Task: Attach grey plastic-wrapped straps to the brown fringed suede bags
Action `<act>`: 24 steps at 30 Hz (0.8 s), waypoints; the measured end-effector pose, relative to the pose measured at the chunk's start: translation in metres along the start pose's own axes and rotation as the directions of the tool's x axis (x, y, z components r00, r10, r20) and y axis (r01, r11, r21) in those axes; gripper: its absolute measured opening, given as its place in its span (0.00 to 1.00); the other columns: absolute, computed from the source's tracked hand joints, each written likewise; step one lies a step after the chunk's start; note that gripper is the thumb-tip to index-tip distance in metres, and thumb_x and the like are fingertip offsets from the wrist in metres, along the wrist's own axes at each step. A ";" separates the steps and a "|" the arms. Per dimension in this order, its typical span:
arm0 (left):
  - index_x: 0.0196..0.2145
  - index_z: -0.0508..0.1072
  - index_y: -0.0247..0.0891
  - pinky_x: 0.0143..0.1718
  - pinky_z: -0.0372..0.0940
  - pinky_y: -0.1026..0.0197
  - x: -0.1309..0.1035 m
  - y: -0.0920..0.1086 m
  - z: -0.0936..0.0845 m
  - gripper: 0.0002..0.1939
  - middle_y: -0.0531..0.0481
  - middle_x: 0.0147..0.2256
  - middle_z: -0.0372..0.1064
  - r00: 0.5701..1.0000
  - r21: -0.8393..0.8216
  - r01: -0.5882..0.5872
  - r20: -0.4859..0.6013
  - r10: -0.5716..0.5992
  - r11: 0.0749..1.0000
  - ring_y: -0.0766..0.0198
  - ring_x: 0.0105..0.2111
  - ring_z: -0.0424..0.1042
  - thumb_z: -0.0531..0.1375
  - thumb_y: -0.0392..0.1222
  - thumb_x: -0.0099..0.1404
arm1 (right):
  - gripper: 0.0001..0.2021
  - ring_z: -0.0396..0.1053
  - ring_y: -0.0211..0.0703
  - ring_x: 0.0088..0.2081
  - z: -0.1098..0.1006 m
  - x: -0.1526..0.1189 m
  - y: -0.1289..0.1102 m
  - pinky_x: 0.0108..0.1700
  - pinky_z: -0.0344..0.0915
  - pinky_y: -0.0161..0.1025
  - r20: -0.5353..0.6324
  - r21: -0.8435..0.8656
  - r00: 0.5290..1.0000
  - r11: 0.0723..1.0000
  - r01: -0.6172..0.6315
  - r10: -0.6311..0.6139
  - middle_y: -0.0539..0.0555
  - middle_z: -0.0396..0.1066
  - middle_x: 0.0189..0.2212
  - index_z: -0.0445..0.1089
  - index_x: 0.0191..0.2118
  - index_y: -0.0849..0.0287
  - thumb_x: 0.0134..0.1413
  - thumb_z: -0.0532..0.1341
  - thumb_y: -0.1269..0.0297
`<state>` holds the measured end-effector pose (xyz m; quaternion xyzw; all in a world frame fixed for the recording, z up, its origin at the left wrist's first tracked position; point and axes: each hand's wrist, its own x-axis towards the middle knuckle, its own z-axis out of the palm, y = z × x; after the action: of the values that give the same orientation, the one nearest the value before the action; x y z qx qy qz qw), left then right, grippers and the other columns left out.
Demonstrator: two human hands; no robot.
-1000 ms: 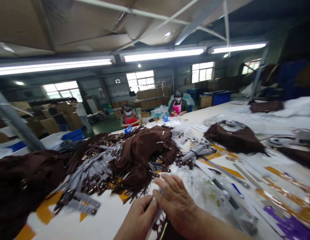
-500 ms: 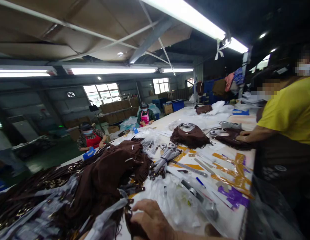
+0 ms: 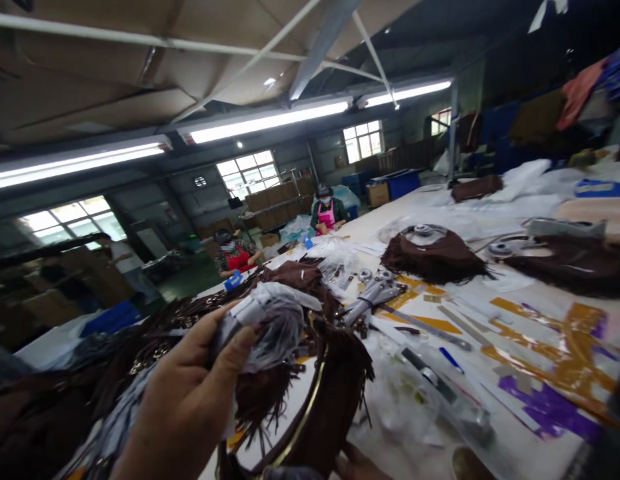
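Note:
Raised at lower centre, my left hand is closed around a coiled bag strap wrapped in greyish-white film. A brown fringed bag with a gold zip along its opening tilts upright beside it. The coil touches the bag's upper end; how they join is hidden. At the bottom edge, my right hand is closed on the bag's lower right side, mostly out of frame. Behind them lie a bundle of wrapped straps and another fringed bag with a coiled strap on top.
Brown straps with gold rings pile up on the left. Clear plastic, a blue pen and orange tape lie on the white table. Two people in a red apron and a pink apron sit across the table.
My left hand has come up into view with the wrapped strap. The fringed bag has been raised, and my right hand has shifted down to the bottom edge. The view has swung left.

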<state>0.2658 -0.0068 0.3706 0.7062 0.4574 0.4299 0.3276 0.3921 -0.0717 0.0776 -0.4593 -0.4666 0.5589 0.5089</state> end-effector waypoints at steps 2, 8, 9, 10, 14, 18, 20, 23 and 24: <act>0.54 0.73 0.42 0.28 0.77 0.56 0.011 0.012 0.008 0.34 0.47 0.39 0.80 0.999 -0.109 0.037 0.010 -0.036 0.993 0.50 0.33 0.80 0.69 0.61 0.54 | 0.23 0.74 0.52 0.47 -0.018 0.001 -0.007 0.48 0.71 0.52 0.006 0.061 1.000 0.998 0.002 -0.002 0.53 0.78 0.37 0.73 0.50 0.47 0.53 0.62 0.41; 0.55 0.72 0.44 0.24 0.76 0.57 0.058 0.036 0.049 0.33 0.47 0.36 0.80 0.995 -0.329 0.093 0.051 -0.080 0.940 0.52 0.27 0.79 0.70 0.56 0.54 | 0.15 0.70 0.53 0.53 -0.096 0.001 -0.044 0.52 0.70 0.54 -0.198 0.084 0.969 0.982 0.168 -0.149 0.55 0.75 0.49 0.72 0.51 0.51 0.62 0.62 0.53; 0.55 0.73 0.43 0.22 0.76 0.56 0.067 0.042 0.059 0.33 0.47 0.35 0.80 0.995 -0.340 0.094 0.074 -0.073 0.936 0.52 0.26 0.79 0.70 0.56 0.54 | 0.16 0.70 0.52 0.53 -0.110 0.003 -0.051 0.52 0.70 0.53 -0.229 0.071 0.959 0.980 0.185 -0.165 0.55 0.73 0.51 0.70 0.52 0.53 0.61 0.63 0.56; 0.54 0.73 0.42 0.22 0.75 0.56 0.078 0.048 0.071 0.32 0.47 0.34 0.80 0.994 -0.347 0.084 0.096 -0.054 0.934 0.53 0.25 0.78 0.70 0.56 0.54 | 0.17 0.70 0.52 0.52 -0.124 0.007 -0.057 0.50 0.71 0.52 -0.253 0.064 0.952 0.978 0.197 -0.175 0.56 0.71 0.52 0.69 0.54 0.54 0.61 0.64 0.57; 0.50 0.74 0.36 0.25 0.75 0.57 0.133 0.070 0.122 0.30 0.46 0.35 0.79 0.974 -0.323 -0.043 0.199 0.112 0.945 0.56 0.27 0.78 0.70 0.54 0.54 | 0.15 0.70 0.51 0.51 -0.181 0.031 -0.077 0.48 0.72 0.49 -0.335 0.085 0.922 0.968 0.236 -0.195 0.55 0.70 0.53 0.69 0.53 0.52 0.62 0.64 0.60; 0.55 0.71 0.33 0.36 0.75 0.52 0.199 0.078 0.176 0.35 0.39 0.46 0.76 0.918 -0.252 -0.244 0.250 0.307 0.936 0.51 0.39 0.77 0.69 0.57 0.55 | 0.15 0.71 0.50 0.50 -0.236 0.061 -0.089 0.48 0.72 0.51 -0.411 0.146 0.893 0.954 0.261 -0.181 0.57 0.72 0.51 0.70 0.53 0.55 0.63 0.62 0.57; 0.58 0.69 0.32 0.44 0.73 0.47 0.222 0.071 0.199 0.39 0.35 0.52 0.73 0.898 -0.199 -0.328 0.238 0.370 0.923 0.47 0.47 0.75 0.68 0.58 0.55 | 0.18 0.73 0.52 0.50 -0.268 0.076 -0.099 0.48 0.72 0.53 -0.476 0.227 0.868 0.933 0.280 -0.144 0.58 0.74 0.50 0.69 0.53 0.58 0.62 0.62 0.54; 0.57 0.70 0.32 0.53 0.68 0.42 0.228 0.039 0.220 0.36 0.34 0.53 0.71 0.902 -0.098 -0.348 0.236 0.362 0.932 0.45 0.51 0.73 0.67 0.58 0.57 | 0.22 0.73 0.53 0.52 -0.326 0.099 -0.122 0.47 0.72 0.54 -0.637 0.445 0.771 0.812 0.377 -0.008 0.60 0.77 0.48 0.66 0.56 0.60 0.62 0.61 0.53; 0.56 0.71 0.32 0.54 0.67 0.40 0.222 0.022 0.222 0.34 0.34 0.53 0.72 0.905 -0.061 -0.332 0.259 0.336 0.941 0.45 0.51 0.73 0.66 0.58 0.58 | 0.23 0.72 0.51 0.53 -0.348 0.107 -0.130 0.48 0.72 0.52 -0.663 0.455 0.748 0.798 0.394 0.008 0.57 0.77 0.49 0.63 0.59 0.57 0.63 0.60 0.53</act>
<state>0.5227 0.1754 0.3655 0.8226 0.2784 0.3844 0.3130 0.7481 0.0601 0.1527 -0.3931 -0.1250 0.4240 0.8063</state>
